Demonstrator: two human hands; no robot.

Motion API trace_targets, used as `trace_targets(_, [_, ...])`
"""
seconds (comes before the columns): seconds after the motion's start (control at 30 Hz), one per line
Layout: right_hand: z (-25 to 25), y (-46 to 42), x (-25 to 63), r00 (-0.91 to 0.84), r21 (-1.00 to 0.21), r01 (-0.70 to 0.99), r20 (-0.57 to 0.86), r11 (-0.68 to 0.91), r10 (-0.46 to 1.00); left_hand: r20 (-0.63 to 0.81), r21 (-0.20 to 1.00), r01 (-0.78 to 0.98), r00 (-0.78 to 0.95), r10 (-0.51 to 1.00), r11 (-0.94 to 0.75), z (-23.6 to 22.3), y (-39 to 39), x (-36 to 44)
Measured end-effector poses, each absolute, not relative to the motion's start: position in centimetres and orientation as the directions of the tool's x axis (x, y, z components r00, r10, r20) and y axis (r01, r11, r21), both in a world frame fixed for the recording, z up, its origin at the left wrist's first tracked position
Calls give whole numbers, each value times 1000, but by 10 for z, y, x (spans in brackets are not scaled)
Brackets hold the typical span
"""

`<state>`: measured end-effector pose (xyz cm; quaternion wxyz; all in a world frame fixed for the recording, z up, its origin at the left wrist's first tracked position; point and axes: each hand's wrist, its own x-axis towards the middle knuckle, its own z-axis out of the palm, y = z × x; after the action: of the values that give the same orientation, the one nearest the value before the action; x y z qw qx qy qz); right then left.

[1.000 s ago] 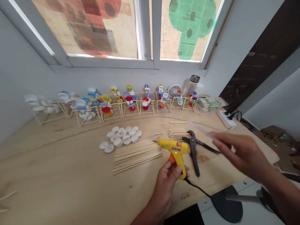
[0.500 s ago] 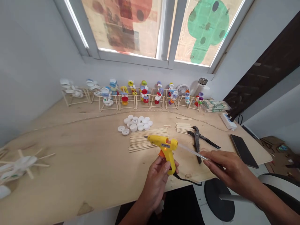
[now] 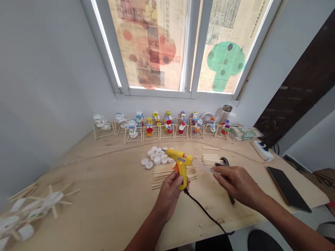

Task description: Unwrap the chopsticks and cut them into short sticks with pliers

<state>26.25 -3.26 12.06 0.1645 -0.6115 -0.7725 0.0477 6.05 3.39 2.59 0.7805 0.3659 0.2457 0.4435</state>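
My left hand (image 3: 170, 191) is wrapped round the handle of a yellow glue gun (image 3: 180, 158). Its orange trigger (image 3: 176, 168) faces left and a small orange light glows on its side. Between the fingertips of my right hand (image 3: 235, 183) is a clear glue stick (image 3: 202, 166), lined up with the back of the gun. Under the gun lie thin wooden sticks (image 3: 159, 177) and a cluster of white bottle caps (image 3: 157, 159). Pliers (image 3: 224, 161) rest on the table, partly hidden by my right hand.
A row of stick frames with coloured caps (image 3: 169, 129) lines the back wall. A phone (image 3: 288, 188), a power strip (image 3: 263, 151) and a packet of sticks (image 3: 246, 133) lie at right. Stick-and-cap wheels (image 3: 53, 200) sit at left. The gun's black cord (image 3: 206, 212) crosses the front edge.
The view has tilted up and shifted, showing more window. Both hands still hold the gun and glue stick, which now appear slightly farther left in the picture.
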Motion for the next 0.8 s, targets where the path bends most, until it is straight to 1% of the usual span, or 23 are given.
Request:
trace_targets(0.1, [121, -20, 257, -210, -152, 958, 213, 245, 954, -33, 835, -476, 460, 887, 277, 28, 50, 57])
trace_targets(0.17, [122, -13, 254, -204, -89, 970, 211, 227, 956, -35, 844, -466, 447, 894, 266, 30, 58, 56])
trace_targets(0.2, [123, -10, 254, -199, -82, 972, 209, 220, 957, -43, 841, -466, 448, 893, 274, 31, 62, 56])
trace_targets(0.23, [124, -7, 253, -199, -100, 970, 203, 222, 959, -53, 834, -468, 456, 888, 290, 32, 65, 55])
trace_targets(0.27, [125, -4, 254, -202, -143, 962, 191, 231, 961, -63, 824, -474, 468, 882, 311, 32, 67, 55])
trace_targets(0.3, [125, -1, 255, -207, -212, 947, 171, 241, 963, -72, 810, -482, 482, 873, 333, 33, 68, 56])
trace_targets(0.37, [124, 4, 259, -209, -412, 882, 93, 228, 974, -81, 785, -496, 514, 854, 373, 33, 70, 56])
trace_targets(0.43, [120, 9, 264, -211, -629, 763, -19, 152, 977, -70, 768, -509, 537, 841, 389, 34, 71, 58])
trace_targets(0.47, [118, 10, 267, -213, -715, 692, -69, 101, 975, -59, 764, -512, 548, 834, 391, 35, 71, 59])
trace_targets(0.53, [114, 12, 270, -222, -824, 566, -147, 5, 964, -42, 763, -516, 562, 826, 389, 36, 71, 62])
trace_targets(0.6, [111, 11, 272, -222, -850, 525, -181, -39, 958, -35, 766, -515, 563, 825, 385, 37, 71, 64])
trace_targets(0.63, [111, 10, 273, -213, -834, 552, -170, -25, 962, -34, 770, -514, 558, 829, 377, 37, 70, 66])
trace_targets(0.67, [111, 8, 273, -201, -792, 610, -130, 20, 971, -31, 778, -511, 549, 835, 365, 36, 70, 67])
trace_targets(0.7, [111, 6, 273, -186, -719, 689, -56, 89, 981, -26, 790, -505, 540, 842, 348, 36, 70, 68])
trace_targets(0.73, [110, 4, 274, -173, -609, 776, 44, 164, 984, -20, 803, -496, 533, 846, 331, 35, 70, 70])
trace_targets(0.8, [108, -1, 275, -179, -326, 909, 253, 258, 951, -9, 825, -478, 519, 855, 299, 34, 70, 72])
